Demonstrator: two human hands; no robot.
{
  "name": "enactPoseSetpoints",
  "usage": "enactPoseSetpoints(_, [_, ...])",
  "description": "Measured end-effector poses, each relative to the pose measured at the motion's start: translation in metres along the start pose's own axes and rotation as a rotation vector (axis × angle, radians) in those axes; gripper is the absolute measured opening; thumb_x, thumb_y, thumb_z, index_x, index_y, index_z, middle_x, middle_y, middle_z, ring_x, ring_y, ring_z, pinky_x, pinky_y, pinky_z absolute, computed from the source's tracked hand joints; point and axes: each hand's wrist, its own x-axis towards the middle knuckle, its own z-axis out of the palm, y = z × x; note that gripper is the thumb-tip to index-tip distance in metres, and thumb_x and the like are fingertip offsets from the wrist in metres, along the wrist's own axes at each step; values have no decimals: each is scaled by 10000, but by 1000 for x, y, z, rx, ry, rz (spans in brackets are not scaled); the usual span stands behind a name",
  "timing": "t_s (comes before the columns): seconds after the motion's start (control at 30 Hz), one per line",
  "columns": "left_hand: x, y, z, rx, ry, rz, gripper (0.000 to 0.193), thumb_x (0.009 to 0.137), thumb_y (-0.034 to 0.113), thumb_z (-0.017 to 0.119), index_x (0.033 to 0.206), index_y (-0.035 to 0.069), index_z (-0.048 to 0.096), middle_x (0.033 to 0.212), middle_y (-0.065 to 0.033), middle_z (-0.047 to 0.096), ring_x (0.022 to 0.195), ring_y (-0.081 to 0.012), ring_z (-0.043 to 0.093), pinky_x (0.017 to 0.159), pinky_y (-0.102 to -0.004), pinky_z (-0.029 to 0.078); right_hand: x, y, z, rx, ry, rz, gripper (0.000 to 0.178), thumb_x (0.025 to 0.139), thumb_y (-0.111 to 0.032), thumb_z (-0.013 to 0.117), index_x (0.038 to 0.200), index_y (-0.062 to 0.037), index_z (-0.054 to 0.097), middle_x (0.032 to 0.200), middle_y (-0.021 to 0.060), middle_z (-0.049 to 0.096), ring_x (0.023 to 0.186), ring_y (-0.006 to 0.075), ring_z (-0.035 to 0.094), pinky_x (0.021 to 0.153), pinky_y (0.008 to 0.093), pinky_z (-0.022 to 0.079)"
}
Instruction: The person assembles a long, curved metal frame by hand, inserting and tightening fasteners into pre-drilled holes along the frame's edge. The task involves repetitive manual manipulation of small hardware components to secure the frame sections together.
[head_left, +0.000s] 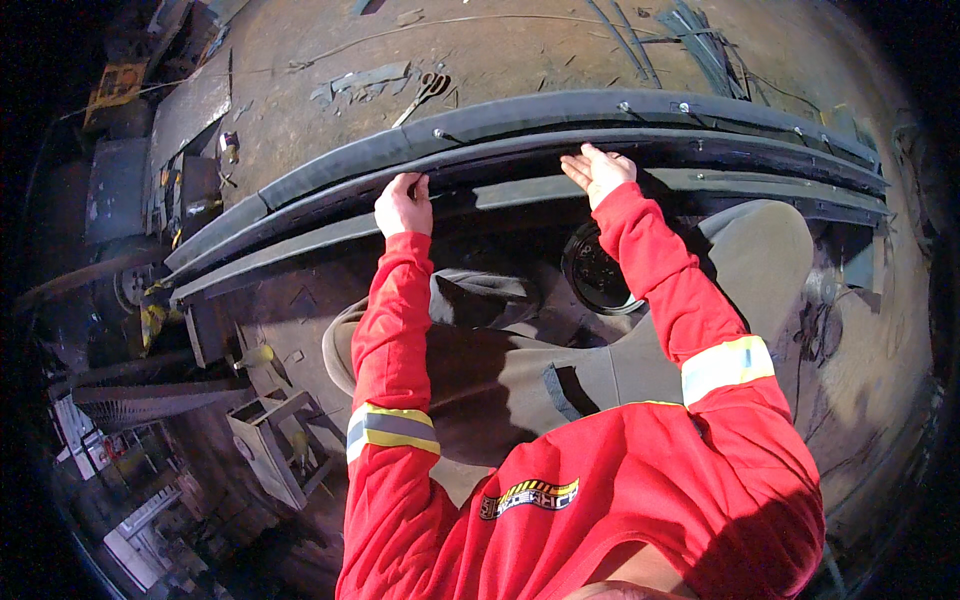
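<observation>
Long dark strips, seemingly rubber or metal, run side by side across the view in front of me. Bolts (440, 134) stick up from the far strip (540, 112). My left hand (404, 208) is at the middle strip (480, 155), its fingers bent and closed at the dark channel; what they hold, if anything, is hidden. Farther right, my right hand (603, 174) hovers over the same channel with its fingers stretched out and nothing visible in them. The near strip (545, 191) passes beneath both hands.
Scissors (432, 86) lie beyond the strips, beside torn scraps (370, 78). A round black bucket (596, 268) with small dark pieces stands between my knees. At the left are a wooden box (285, 450) and a metal sheet (192, 112). Dark strips (700, 45) lie at the far right.
</observation>
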Motion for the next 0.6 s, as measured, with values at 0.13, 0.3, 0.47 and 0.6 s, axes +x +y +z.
enactPoseSetpoints(0.13, [-2, -2, 2, 28, 15, 6, 148, 778, 205, 654, 814, 62, 636, 772, -121, 636, 708, -300, 618, 653, -354, 491, -4, -1, 2, -24, -22, 0, 152, 836, 31, 539, 930, 93, 437, 979, 295, 538, 881, 400, 607, 780, 460, 546])
enactPoseSetpoints(0.3, [-3, 3, 4, 101, 9, 12, 155, 787, 227, 644, 805, 76, 615, 754, -103, 623, 705, -293, 604, 646, -374, 471, 4, 1, -3, 14, -33, -3, 195, 808, 53, 556, 927, 76, 403, 915, 256, 537, 765, 372, 620, 695, 438, 567])
enactPoseSetpoints(0.47, [-6, 4, 2, 262, 40, 91, 145, 797, 251, 623, 830, 109, 613, 781, -68, 606, 777, -268, 585, 684, -384, 425, 1, 2, 1, 51, -2, 3, 198, 806, 54, 557, 940, 87, 415, 911, 253, 538, 768, 365, 616, 701, 428, 568])
enactPoseSetpoints(0.6, [-3, 7, -1, 343, 129, 247, 184, 750, 229, 656, 895, 127, 607, 912, -66, 580, 909, -264, 544, 767, -400, 404, -2, 0, 0, 67, 0, 9, 175, 828, 36, 550, 949, 129, 463, 969, 274, 544, 902, 380, 595, 799, 437, 548])
